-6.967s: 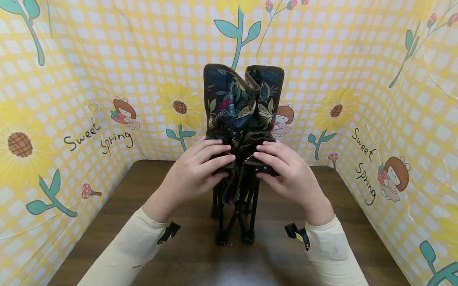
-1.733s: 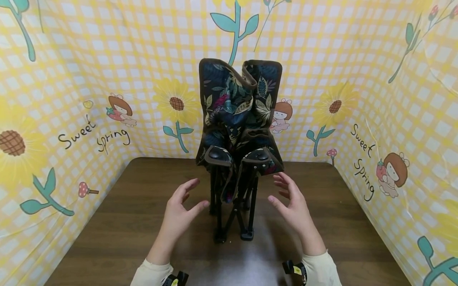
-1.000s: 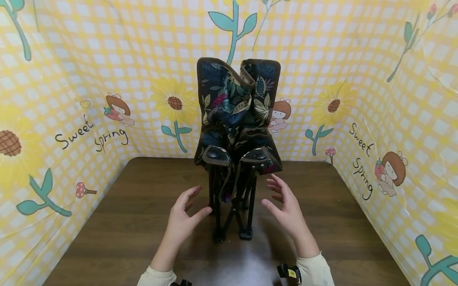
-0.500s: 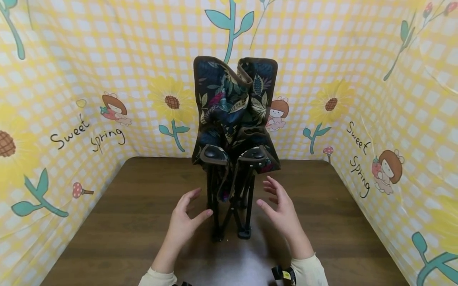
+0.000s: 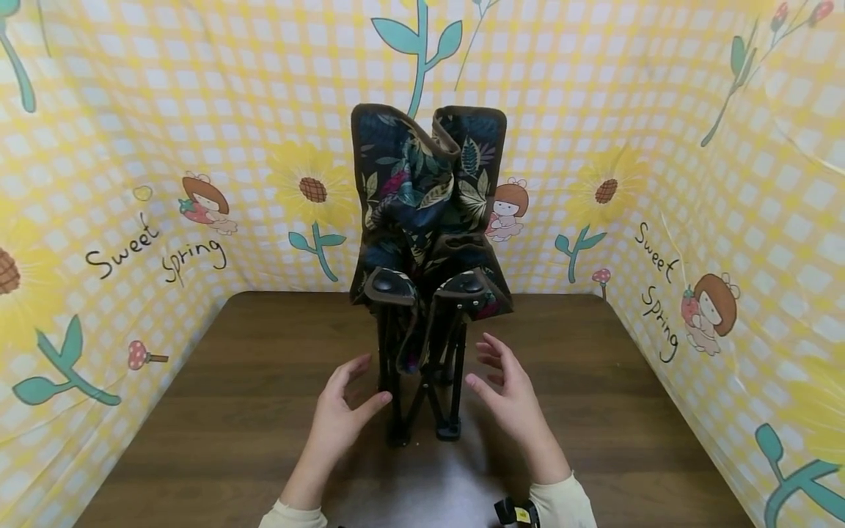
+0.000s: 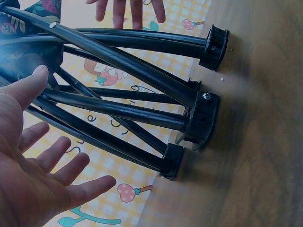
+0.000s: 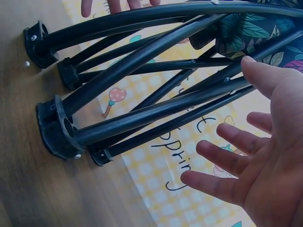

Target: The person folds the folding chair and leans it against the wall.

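Observation:
In the head view a small folding chair (image 5: 409, 191) with dark floral fabric stands upright on the table, mostly folded, its black crossed legs (image 5: 455, 381) close together. To the left of those legs my left hand (image 5: 339, 414) hovers with fingers spread and relaxed. My right hand (image 5: 511, 396) mirrors it on the other side, fingers loosely extended. Both wrist views show the legs as dark tubes (image 6: 132, 71) ending in plastic feet (image 7: 54, 127). Neither hand seems to grip the chair; whether the left thumb (image 5: 378, 400) touches a leg I cannot tell.
The dark wooden table (image 5: 251, 367) reaches around the chair on all sides. A yellow checked cloth (image 5: 257, 88) printed with flowers and girls hangs behind it and along both sides. A tiny white speck (image 6: 222, 79) lies near the chair's feet.
Seven seconds ago both hands rested on the chair's front corners; they have since come down and off it, beside the legs. Lately they edge inward slightly. The chair keeps its folded shape.

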Demonstrator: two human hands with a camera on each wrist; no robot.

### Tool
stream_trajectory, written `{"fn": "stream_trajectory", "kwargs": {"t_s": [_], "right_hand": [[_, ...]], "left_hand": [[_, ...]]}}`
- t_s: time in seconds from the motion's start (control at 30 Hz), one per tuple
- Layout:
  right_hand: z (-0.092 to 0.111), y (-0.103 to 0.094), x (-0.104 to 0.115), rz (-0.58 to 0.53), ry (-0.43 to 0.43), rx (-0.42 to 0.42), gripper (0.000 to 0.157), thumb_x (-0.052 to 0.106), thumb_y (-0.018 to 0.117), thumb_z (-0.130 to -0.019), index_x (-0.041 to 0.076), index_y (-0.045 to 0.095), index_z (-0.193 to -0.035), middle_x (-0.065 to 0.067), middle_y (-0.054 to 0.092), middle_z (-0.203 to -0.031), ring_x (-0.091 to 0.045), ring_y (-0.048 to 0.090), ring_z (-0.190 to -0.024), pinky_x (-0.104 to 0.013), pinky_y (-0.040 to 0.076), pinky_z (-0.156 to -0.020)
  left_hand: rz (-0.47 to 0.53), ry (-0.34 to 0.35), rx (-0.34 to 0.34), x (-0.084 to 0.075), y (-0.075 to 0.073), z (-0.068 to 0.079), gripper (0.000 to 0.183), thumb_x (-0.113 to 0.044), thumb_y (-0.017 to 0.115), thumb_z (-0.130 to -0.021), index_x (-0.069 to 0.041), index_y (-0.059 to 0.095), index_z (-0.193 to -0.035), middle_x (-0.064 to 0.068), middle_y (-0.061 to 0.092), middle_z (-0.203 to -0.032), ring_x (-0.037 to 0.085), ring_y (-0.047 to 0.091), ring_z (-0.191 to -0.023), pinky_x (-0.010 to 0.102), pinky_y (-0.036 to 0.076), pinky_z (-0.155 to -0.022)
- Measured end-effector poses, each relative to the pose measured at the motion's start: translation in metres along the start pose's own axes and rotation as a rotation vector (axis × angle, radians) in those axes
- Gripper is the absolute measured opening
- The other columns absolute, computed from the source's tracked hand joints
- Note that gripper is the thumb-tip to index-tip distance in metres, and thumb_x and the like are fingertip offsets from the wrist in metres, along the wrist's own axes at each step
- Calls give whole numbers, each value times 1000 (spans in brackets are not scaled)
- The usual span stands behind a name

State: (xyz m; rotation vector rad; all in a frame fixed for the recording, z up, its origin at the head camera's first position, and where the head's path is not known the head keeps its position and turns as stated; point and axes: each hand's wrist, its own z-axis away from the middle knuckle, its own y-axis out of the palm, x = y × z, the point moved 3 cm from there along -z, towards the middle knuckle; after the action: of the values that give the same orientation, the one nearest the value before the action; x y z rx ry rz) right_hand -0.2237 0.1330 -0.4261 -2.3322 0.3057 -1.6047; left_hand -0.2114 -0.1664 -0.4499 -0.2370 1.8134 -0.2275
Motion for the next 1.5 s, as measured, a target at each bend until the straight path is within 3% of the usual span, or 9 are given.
{"fn": "stream_trajectory", "kwargs": {"t_s": [0.4,0.5,0.7,1.03,1.27,1.5], "right_hand": [[4,7,-5,-47,62,15,66,29,74,-96,26,41,-153,-9,56,-146,-30,58,-130,-57,50,-104],[5,10,-7,-54,77,8,65,24,75,-96,23,42,-152,-11,57,-145,-33,59,-129,-53,53,-102],[5,17,-12,-101,104,15,68,14,75,-95,11,42,-153,-18,56,-145,-41,57,-128,-59,51,-102],[7,21,-12,-111,89,38,61,15,76,-94,11,47,-149,-13,60,-141,-41,61,-124,-49,55,-97],[6,20,-18,-122,141,51,57,17,76,-94,13,51,-145,-8,62,-137,-41,60,-126,-44,54,-100],[6,22,-23,-123,175,59,54,15,76,-94,7,53,-142,-8,64,-132,-40,61,-123,-49,52,-101]], "left_hand": [[-34,-30,-4,2,7,4,69,-35,84,-86,-17,53,-144,7,57,-140,30,51,-134,63,44,-107],[-33,-31,-6,3,10,5,66,-32,85,-85,-16,55,-142,8,61,-137,29,54,-132,62,46,-104],[0,-47,6,6,15,5,62,-29,86,-85,-19,58,-138,8,65,-134,28,58,-127,59,52,-98],[13,-59,38,11,16,5,59,-27,84,-87,-19,57,-139,4,65,-134,27,59,-125,59,51,-102],[26,-47,30,16,17,3,50,-20,81,-90,-17,60,-135,5,68,-130,31,63,-121,60,50,-101],[62,-52,56,18,19,3,46,-11,79,-91,-14,61,-133,6,67,-129,34,63,-121,61,49,-103]]}}
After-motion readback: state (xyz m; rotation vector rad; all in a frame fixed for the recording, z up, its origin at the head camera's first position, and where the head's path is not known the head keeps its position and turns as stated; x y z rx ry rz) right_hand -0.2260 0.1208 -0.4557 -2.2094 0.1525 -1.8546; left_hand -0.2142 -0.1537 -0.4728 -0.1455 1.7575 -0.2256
